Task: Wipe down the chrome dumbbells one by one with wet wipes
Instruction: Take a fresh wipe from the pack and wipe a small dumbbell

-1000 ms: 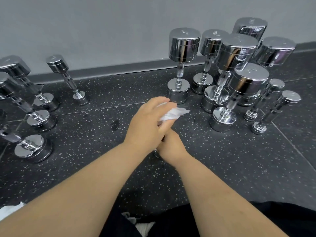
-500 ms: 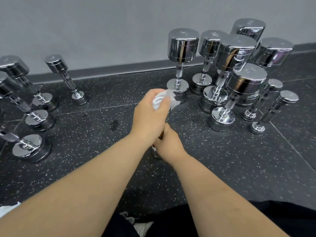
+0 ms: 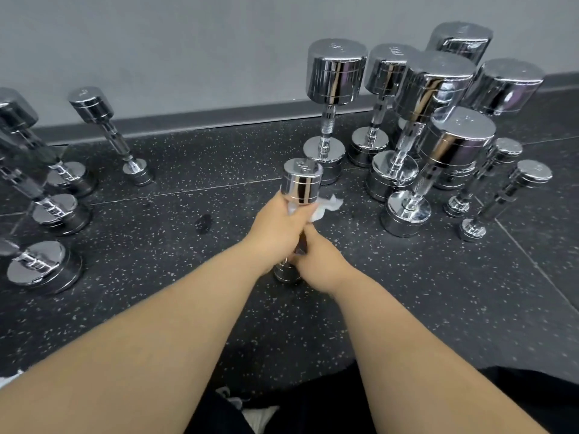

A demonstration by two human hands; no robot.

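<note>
A small chrome dumbbell (image 3: 301, 184) stands upright on the black speckled floor (image 3: 407, 292). The left hand (image 3: 279, 228) curls round its handle with a white wipe (image 3: 326, 208); the right hand (image 3: 319, 261) grips lower down. Other dumbbells (image 3: 336, 73) stand along the grey wall (image 3: 188, 42).

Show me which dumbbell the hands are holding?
The small dumbbell in the middle. The left hand grips its handle through a wipe, the right hand holds it lower down. The others stand untouched.

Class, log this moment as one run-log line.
left hand: grips wet wipe around small dumbbell handle, under top head | right hand: holds handle lower down | dumbbell: upright
</note>
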